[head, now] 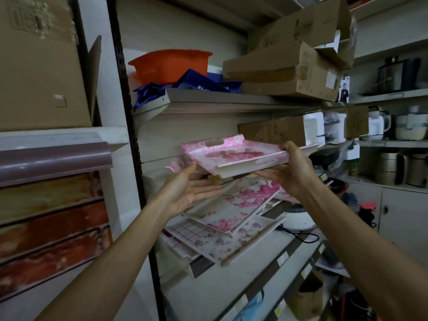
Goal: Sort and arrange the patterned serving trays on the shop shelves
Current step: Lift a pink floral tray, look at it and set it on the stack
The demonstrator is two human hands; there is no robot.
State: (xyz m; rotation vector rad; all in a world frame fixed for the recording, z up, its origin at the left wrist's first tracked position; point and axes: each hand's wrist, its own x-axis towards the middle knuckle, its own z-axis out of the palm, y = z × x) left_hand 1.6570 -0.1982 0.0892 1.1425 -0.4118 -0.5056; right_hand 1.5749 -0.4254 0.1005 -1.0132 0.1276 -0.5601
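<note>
A pink floral serving tray with cut-out handles is raised level above the middle shelf. My right hand grips its right near edge, thumb on top and fingers underneath. My left hand is palm up with straight fingers under the tray's left near corner, the thumb touching its edge. Below lies a slanted pile of trays: a white tray with pink blossoms on top, and a tray with small flowers and a grid pattern beneath it. Another pink tray peeks out behind my left hand.
An orange tub and blue bags sit on the upper shelf beside cardboard boxes. A long box stands behind the tray. A white cooker sits right of the pile. Kettles and pots fill the right shelves.
</note>
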